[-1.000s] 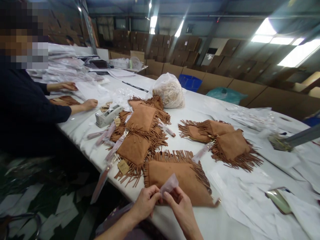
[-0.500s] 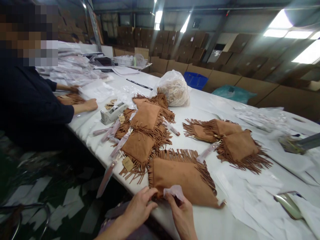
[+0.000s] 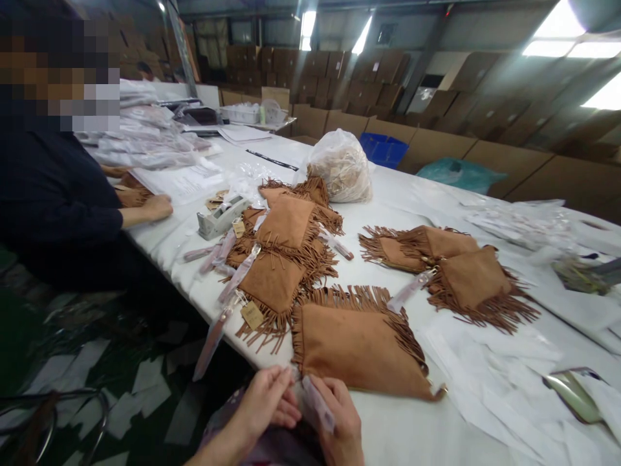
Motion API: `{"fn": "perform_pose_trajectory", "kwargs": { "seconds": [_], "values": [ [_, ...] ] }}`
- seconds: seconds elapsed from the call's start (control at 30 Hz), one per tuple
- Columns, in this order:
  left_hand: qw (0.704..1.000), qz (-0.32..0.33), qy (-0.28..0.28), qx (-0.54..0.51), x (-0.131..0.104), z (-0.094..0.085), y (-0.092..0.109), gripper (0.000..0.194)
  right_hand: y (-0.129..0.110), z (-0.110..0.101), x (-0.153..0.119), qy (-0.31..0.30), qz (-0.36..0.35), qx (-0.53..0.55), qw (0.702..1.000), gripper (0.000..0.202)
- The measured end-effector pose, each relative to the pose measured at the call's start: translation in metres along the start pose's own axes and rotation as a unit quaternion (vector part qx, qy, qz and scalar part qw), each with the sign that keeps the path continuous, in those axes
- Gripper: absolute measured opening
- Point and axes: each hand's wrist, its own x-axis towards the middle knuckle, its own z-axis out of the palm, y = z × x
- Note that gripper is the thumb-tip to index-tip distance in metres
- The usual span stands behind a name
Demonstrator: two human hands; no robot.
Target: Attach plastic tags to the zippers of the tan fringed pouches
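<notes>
A brown fringed suede pouch (image 3: 359,343) lies at the table's front edge, its fringe pointing away from me. At its near left corner is a strap wrapped in translucent film (image 3: 317,402). My right hand (image 3: 339,421) is closed around this wrapped strap. Close beside it, my left hand (image 3: 266,401) has thumb and forefinger pressed together by the pouch's corner, the other fingers curled. What lies in that pinch is hidden. To the left, more fringed pouches (image 3: 274,278) are heaped, with wrapped straps and a tan paper tag (image 3: 252,315).
Further pouches (image 3: 470,278) lie to the right, near white paper sheets (image 3: 480,382) and a phone-like object (image 3: 577,395). A tape dispenser (image 3: 220,219) and a filled plastic bag (image 3: 339,165) stand behind. At left, a co-worker's hand (image 3: 158,207) rests by another pouch.
My right hand has drawn the wrapped strap down and left, off the pouch's front. My left hand has shifted slightly left. The co-worker's near hand has moved left.
</notes>
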Motion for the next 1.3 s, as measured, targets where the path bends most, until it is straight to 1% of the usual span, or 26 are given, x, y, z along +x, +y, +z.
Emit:
{"fn": "perform_pose_trajectory", "kwargs": {
  "seconds": [0.03, 0.07, 0.1, 0.13, 0.17, 0.23, 0.3, 0.37, 0.4, 0.47, 0.57, 0.63, 0.67, 0.77, 0.8, 0.83, 0.9, 1.0, 1.07, 1.1, 1.17, 1.23, 1.3],
  "values": [
    [0.997, -0.061, -0.029, -0.032, -0.004, -0.002, -0.001, 0.054, 0.0, 0.001, -0.003, 0.004, -0.037, -0.009, 0.999, 0.031],
    [0.991, -0.105, -0.064, -0.057, -0.007, -0.003, -0.003, 0.059, 0.001, 0.001, -0.006, 0.006, -0.068, -0.014, 0.998, 0.035],
    [0.985, -0.126, -0.096, -0.074, -0.01, -0.004, -0.005, 0.061, 0.001, 0.001, -0.008, 0.004, -0.087, -0.014, 0.996, 0.038],
    [0.982, -0.125, -0.12, -0.079, -0.011, -0.005, -0.007, 0.06, 0.001, 0.001, -0.011, 0.0, -0.089, -0.012, 0.996, 0.04],
    [0.983, -0.106, -0.132, -0.071, -0.011, -0.006, -0.009, 0.057, 0.002, -0.001, -0.013, 0.0, -0.074, -0.007, 0.997, 0.041],
    [0.991, -0.053, -0.123, -0.021, -0.008, -0.009, -0.012, 0.046, 0.001, -0.005, -0.015, 0.011, 0.003, 0.005, 1.0, 0.039],
    [0.994, -0.005, -0.093, 0.051, -0.004, -0.011, -0.013, 0.03, -0.002, -0.01, -0.014, 0.017, 0.103, 0.02, 0.994, 0.033],
    [0.99, 0.042, -0.058, 0.123, -0.002, -0.012, -0.011, 0.015, -0.007, -0.012, -0.01, 0.002, 0.18, 0.048, 0.982, 0.027],
    [0.985, 0.064, -0.046, 0.151, -0.001, -0.011, -0.01, 0.013, -0.01, -0.012, -0.007, -0.011, 0.203, 0.067, 0.977, 0.026],
    [0.978, 0.094, -0.032, 0.182, 0.0, -0.008, -0.009, 0.02, -0.016, -0.011, -0.002, -0.032, 0.224, 0.105, 0.969, 0.028],
    [0.98, 0.092, -0.007, 0.176, 0.004, -0.003, -0.013, 0.031, -0.018, -0.009, 0.002, -0.045, 0.228, 0.127, 0.964, 0.03],
    [0.983, 0.078, 0.006, 0.166, 0.006, -0.001, -0.018, 0.034, -0.016, -0.009, 0.001, -0.049, 0.212, 0.114, 0.969, 0.024],
    [0.984, 0.07, 0.008, 0.166, 0.006, -0.001, -0.021, 0.032, -0.015, -0.009, 0.0, -0.052, 0.195, 0.104, 0.974, 0.021],
    [0.982, 0.028, -0.016, 0.185, 0.004, -0.003, -0.027, 0.011, -0.009, -0.01, -0.004, -0.062, 0.125, 0.072, 0.987, 0.019],
    [0.982, 0.011, -0.026, 0.188, 0.002, -0.004, -0.028, 0.014, -0.008, -0.01, -0.005, -0.063, 0.104, 0.061, 0.991, 0.019],
    [0.981, 0.001, -0.036, 0.188, 0.0, -0.005, -0.028, 0.022, -0.008, -0.01, -0.004, -0.06, 0.086, 0.049, 0.993, 0.019],
    [0.982, 0.014, -0.048, 0.184, -0.004, -0.007, -0.028, 0.034, -0.008, -0.01, -0.003, -0.053, 0.061, 0.029, 0.996, 0.02],
    [0.983, 0.062, -0.01, 0.171, -0.007, -0.008, -0.029, 0.033, -0.008, -0.01, -0.001, -0.038, 0.027, 0.0, 0.999, 0.022],
    [0.99, 0.061, 0.013, 0.125, -0.006, -0.007, -0.033, 0.035, -0.006, -0.01, -0.001, -0.038, -0.018, -0.034, 0.999, 0.029],
    [0.994, 0.052, 0.015, 0.091, -0.006, -0.006, -0.035, 0.038, -0.005, -0.01, -0.002, -0.039, -0.046, -0.054, 0.997, 0.031],
    [0.999, 0.033, 0.002, 0.02, -0.005, -0.004, -0.04, 0.047, -0.003, -0.011, -0.006, -0.036, -0.093, -0.084, 0.991, 0.03],
    [0.999, 0.023, -0.012, -0.029, -0.004, -0.001, -0.043, 0.053, -0.002, -0.01, -0.009, -0.024, -0.108, -0.086, 0.99, 0.028],
    [0.998, 0.029, -0.013, -0.047, -0.004, 0.001, -0.046, 0.055, -0.005, -0.009, -0.01, -0.019, -0.099, -0.067, 0.993, 0.028]
  ]
}}
